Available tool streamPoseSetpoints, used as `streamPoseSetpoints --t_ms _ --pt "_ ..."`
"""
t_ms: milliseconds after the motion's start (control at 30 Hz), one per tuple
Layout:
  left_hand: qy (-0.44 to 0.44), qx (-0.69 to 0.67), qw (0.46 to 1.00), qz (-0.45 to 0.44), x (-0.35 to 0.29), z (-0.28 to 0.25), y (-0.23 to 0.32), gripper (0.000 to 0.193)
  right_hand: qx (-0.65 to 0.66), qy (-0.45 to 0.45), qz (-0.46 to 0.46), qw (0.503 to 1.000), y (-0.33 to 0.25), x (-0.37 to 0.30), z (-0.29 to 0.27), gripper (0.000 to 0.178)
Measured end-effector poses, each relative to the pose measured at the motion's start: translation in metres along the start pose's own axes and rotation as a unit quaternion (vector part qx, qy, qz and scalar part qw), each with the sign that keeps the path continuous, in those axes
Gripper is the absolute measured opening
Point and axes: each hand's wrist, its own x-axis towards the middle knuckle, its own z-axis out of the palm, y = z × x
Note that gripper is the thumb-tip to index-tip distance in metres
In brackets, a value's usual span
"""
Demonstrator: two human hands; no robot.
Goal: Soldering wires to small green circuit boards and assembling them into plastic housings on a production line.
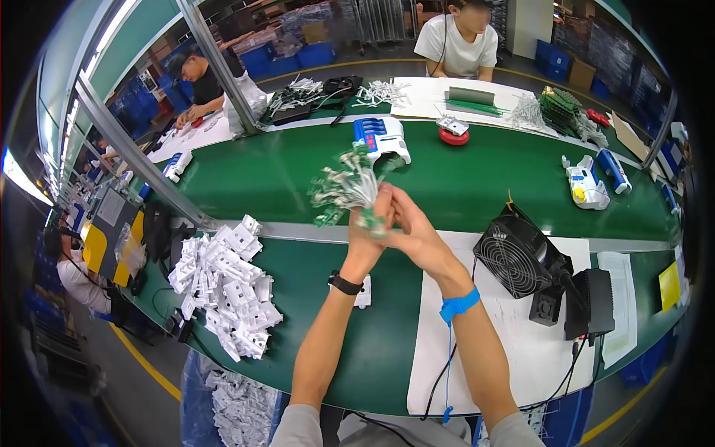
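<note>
Both my hands are raised together over the near edge of the green belt, around a bundle of small green circuit boards with white wires (350, 186). My left hand (365, 242) is closed round the bundle, and the boards fan out above it to the left. Fingers of my right hand (418, 235) are closed on the wires at the bundle's right side; motion blurs the fingertips. Below my wrists, a white plastic housing piece (363, 292) lies on the bench, partly covered by my left arm. A large heap of similar white pieces (227, 287) is to the left.
On the belt (283, 171) are a blue-and-white device (381, 140), a red round object (453, 135) and an opened white casing (585, 182). A black fan (514, 249) stands right, on white paper (462, 357). A blue wrist strap cord (449, 372) hangs down. Co-workers sit opposite.
</note>
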Motion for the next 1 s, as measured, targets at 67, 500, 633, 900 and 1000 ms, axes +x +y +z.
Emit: streamPoseSetpoints --t_ms 67,500,633,900,1000 --pt "-0.020 0.125 0.987 0.099 -0.015 -0.003 -0.008 0.025 -0.180 0.022 -0.051 0.982 -0.007 -0.006 0.003 0.070" --pt "-0.086 0.125 0.984 0.090 -0.044 0.049 0.042 0.023 -0.023 0.105 -0.026 0.994 -0.046 -0.020 -0.020 0.016" --pt "-0.077 0.106 0.983 0.130 -0.045 0.052 0.052 0.020 -0.032 0.110 -0.038 0.993 -0.053 -0.031 -0.020 0.021" --pt "-0.169 0.218 0.952 0.130 -0.044 0.016 0.093 0.045 0.252 0.172 -0.090 0.948 -0.074 -0.021 -0.019 0.050" --pt "-0.182 0.208 0.953 0.125 -0.040 0.004 0.100 0.062 0.467 0.088 -0.120 0.872 -0.078 -0.028 -0.053 0.052"
